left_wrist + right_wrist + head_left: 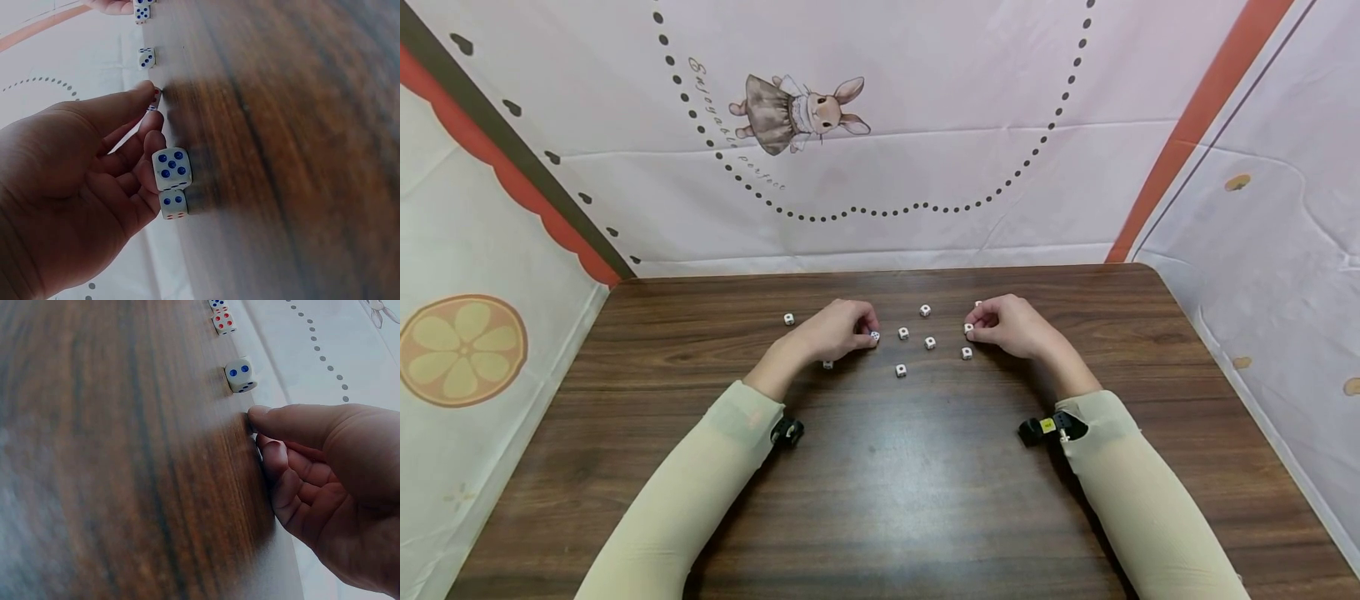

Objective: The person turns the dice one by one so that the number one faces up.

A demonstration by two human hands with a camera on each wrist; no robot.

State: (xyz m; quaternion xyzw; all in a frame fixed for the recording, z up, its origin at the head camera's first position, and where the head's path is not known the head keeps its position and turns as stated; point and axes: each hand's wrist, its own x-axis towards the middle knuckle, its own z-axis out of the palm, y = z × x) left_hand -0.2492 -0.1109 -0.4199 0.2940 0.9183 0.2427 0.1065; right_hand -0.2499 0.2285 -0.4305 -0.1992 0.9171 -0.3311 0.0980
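My left hand (838, 327) pinches a small white die (875, 335) between thumb and fingertips, low over the brown table. In the left wrist view that die (156, 99) shows partly past the thumb, and two blue-dotted dice (172, 169) are seen beside the curled fingers. To the right, my right hand (1015, 323) holds another white die (968, 329) by thumb and index finger; the thumb hides most of it in the right wrist view. A die (966, 353) lies just nearer than this hand, and one (978, 304) peeks out behind its fingers.
Between the hands, several dice are scattered, among them a far die (925, 311), a middle die (930, 342) and a near die (901, 371). Left of the left hand sits a die (788, 318). A printed cloth (925, 167) hangs behind the wooden table (895, 500).
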